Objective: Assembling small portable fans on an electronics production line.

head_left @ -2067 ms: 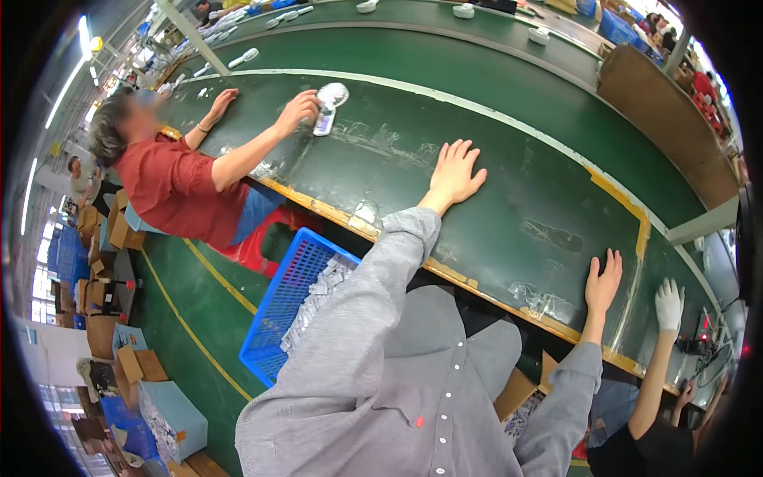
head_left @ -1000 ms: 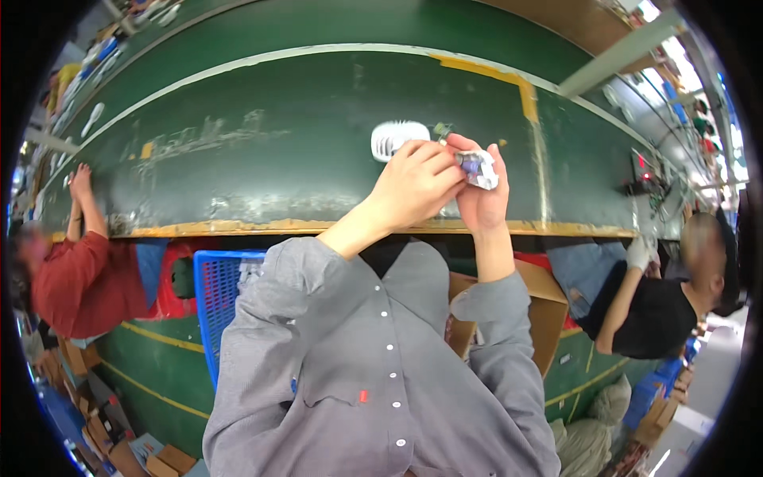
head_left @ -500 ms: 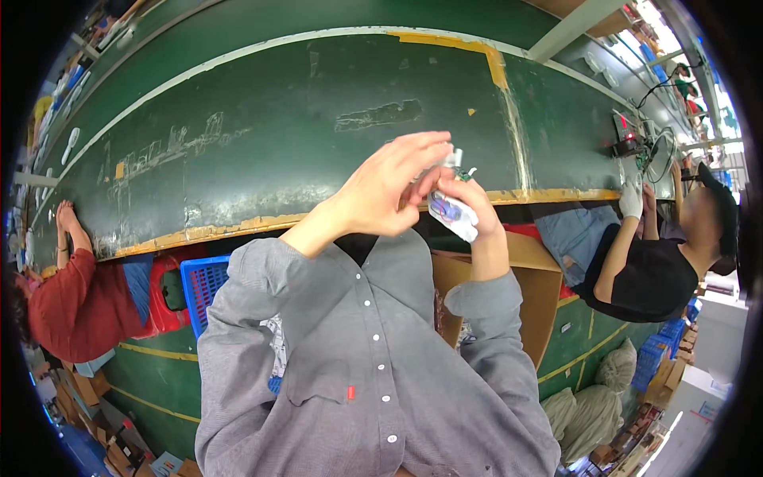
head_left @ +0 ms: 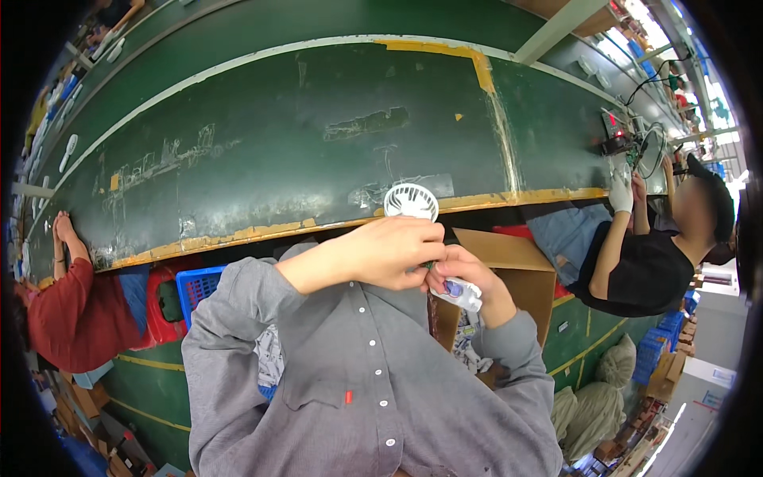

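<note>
Close to my chest, at the bench's near edge, both hands work on a small white handheld fan. Its round slatted head (head_left: pixel 411 201) shows beyond my left hand (head_left: pixel 389 250). My right hand (head_left: pixel 475 278) is closed around the handle (head_left: pixel 469 297), which has a blue-purple part showing in its white shell. Between the fingertips of both hands a bit of green circuit board (head_left: pixel 430 265) peeks out. The left fingers are bent and pinched at that board, and they hide the middle of the fan.
A green bench (head_left: pixel 278 151) with a worn, yellow-taped edge runs across in front of me. Below it are a blue crate (head_left: pixel 195 292) at left and an open cardboard box (head_left: pixel 509 253) at right. Co-workers sit on either side; the right one wears a white glove (head_left: pixel 621 191).
Both hands have come down toward my chest with the fan. Its slatted head now shows past the left hand, whose fingers have bent in from a more stretched pose.
</note>
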`<control>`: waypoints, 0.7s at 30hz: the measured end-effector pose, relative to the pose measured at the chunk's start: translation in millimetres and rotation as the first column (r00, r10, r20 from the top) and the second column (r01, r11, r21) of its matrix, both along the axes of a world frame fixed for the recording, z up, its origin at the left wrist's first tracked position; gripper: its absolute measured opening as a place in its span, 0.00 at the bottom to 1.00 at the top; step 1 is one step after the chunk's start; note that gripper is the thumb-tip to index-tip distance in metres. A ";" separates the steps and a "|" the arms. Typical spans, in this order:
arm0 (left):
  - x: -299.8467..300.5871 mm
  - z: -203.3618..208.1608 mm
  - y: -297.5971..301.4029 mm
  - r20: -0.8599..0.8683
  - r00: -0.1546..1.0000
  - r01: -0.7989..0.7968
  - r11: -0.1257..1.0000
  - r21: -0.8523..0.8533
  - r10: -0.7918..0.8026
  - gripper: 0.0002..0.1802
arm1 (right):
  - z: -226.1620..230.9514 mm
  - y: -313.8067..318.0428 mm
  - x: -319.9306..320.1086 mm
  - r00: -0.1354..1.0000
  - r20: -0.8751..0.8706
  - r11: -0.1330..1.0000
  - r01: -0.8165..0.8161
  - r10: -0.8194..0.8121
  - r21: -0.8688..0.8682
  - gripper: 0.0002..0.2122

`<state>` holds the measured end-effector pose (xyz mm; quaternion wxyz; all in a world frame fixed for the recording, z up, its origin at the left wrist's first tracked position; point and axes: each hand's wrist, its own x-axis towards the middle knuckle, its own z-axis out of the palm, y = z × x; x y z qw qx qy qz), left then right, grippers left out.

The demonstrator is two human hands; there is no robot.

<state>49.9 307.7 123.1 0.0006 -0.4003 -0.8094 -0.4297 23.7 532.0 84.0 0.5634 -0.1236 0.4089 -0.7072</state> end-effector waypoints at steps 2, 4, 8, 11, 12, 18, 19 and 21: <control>4.5 -2.0 2.6 -0.024 0.999 -0.045 0.999 -0.012 0.045 0.14 | -0.2 4.6 9.0 0.996 -0.053 0.997 0.074 -0.073 0.013 0.09; 6.9 -3.4 8.4 -0.088 0.986 -0.149 0.987 -0.060 0.144 0.11 | 6.2 1.7 13.7 0.973 -0.169 0.971 0.186 -0.160 0.149 0.10; 8.0 -1.6 12.7 -0.329 0.908 -0.258 0.965 0.043 0.258 0.09 | 18.2 -5.6 16.9 0.934 -0.278 0.965 0.254 -0.225 0.073 0.15; 11.3 9.9 13.0 -0.287 0.904 -0.291 0.948 0.128 0.317 0.07 | 28.5 -5.6 15.7 0.928 -0.292 0.968 0.249 -0.232 0.023 0.15; 14.5 9.9 15.6 -0.268 0.908 -0.278 0.942 0.187 0.321 0.08 | 30.7 -2.9 16.9 0.925 -0.296 0.966 0.257 -0.239 0.022 0.15; 29.5 3.7 38.5 0.103 0.976 -0.215 0.920 0.328 0.191 0.09 | 47.7 19.7 56.1 0.836 0.153 0.847 0.500 -0.527 0.184 0.12; 30.5 0.3 43.9 0.151 0.975 -0.204 0.922 0.328 0.162 0.09 | 46.6 24.3 61.5 0.820 0.161 0.831 0.514 -0.549 0.213 0.13; 27.7 -1.3 46.4 0.349 0.928 -0.261 0.896 0.360 0.130 0.08 | 27.0 42.8 63.3 0.916 0.032 0.911 0.400 -0.399 -0.101 0.18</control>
